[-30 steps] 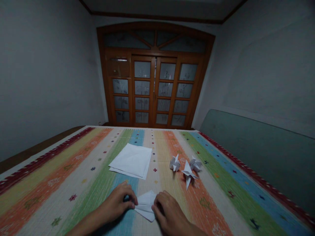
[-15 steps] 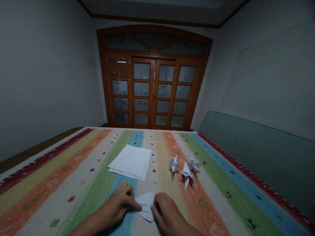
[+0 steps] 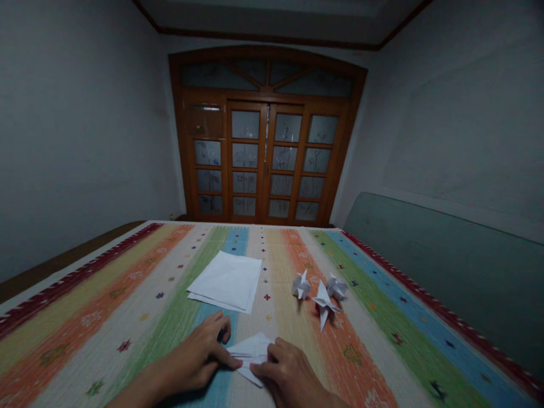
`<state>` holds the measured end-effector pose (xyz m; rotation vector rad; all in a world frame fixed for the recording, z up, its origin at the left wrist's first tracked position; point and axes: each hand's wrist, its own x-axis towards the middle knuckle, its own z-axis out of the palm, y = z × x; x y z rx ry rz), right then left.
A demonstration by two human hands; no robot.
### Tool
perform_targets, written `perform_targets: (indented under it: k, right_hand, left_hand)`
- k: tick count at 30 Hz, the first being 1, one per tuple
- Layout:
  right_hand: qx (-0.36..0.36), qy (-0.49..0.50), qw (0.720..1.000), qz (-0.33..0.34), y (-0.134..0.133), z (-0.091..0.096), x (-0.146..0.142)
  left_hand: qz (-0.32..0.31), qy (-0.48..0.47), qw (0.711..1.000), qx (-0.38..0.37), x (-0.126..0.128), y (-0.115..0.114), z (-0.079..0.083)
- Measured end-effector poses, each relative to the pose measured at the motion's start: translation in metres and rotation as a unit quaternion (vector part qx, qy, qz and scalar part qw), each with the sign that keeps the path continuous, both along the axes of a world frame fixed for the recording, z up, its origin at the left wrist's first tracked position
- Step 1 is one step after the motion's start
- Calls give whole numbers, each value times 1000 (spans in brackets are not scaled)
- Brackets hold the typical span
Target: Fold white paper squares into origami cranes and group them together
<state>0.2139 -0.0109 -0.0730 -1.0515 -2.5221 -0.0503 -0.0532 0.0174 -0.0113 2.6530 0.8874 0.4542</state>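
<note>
Left hand (image 3: 193, 354) and right hand (image 3: 287, 374), fingers closed on it from both sides, pin a folded white paper (image 3: 250, 352) flat near the near edge of a striped cloth (image 3: 127, 317), with a paper stack (image 3: 225, 280) and three origami figures (image 3: 323, 300) set clear of the hands beyond.

matt paper sheets (image 3: 225, 280), rough woven cloth (image 3: 127, 317), glossy wood doors (image 3: 263, 116);
</note>
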Motion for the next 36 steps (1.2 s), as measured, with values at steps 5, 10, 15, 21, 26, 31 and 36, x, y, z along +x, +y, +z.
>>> perform_targets:
  k: [5,10,15,21,26,31,36]
  right_hand:
    - [5,-89,996,3,0,12,-2]
    - [-45,-121,992,2,-1,28,0]
    - [-99,-138,985,0,-2,41,6]
    - [-152,-66,986,-15,-6,61,9]
    - [-221,76,972,-23,-6,56,9]
    - [-225,145,961,-69,1,37,4]
    - [-232,162,957,-59,7,36,4]
  left_hand:
    - [5,4,1000,2,-7,5,4]
    - [9,14,1000,-10,-10,6,9]
    - [11,10,1000,-4,-10,5,11]
    - [5,-30,999,27,-6,-1,9]
    - [37,-55,998,-3,5,-6,0]
    - [117,-80,985,-100,17,-1,-12]
    - [136,-80,981,-115,19,1,-16]
